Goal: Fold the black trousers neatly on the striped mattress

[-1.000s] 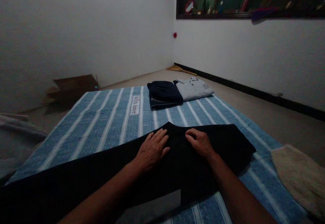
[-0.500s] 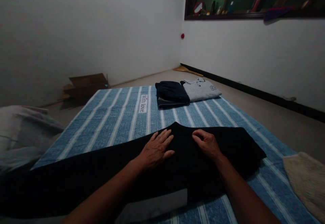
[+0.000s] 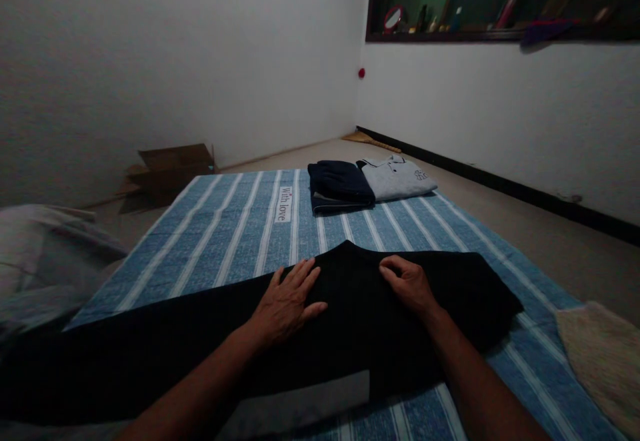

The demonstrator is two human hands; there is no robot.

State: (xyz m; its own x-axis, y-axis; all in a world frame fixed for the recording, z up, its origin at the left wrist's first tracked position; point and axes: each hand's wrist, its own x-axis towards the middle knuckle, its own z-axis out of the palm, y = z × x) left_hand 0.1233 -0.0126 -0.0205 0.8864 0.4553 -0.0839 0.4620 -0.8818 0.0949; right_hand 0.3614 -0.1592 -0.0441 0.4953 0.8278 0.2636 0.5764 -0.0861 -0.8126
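A black garment lies spread across the near part of a blue striped sheet. The left hand rests flat on it, grip apart with fingers spread. The right hand presses just right of it, fingers curled together, pinching the cloth's far edge. Far off lie a folded navy garment and a grey polo shirt, touching side by side.
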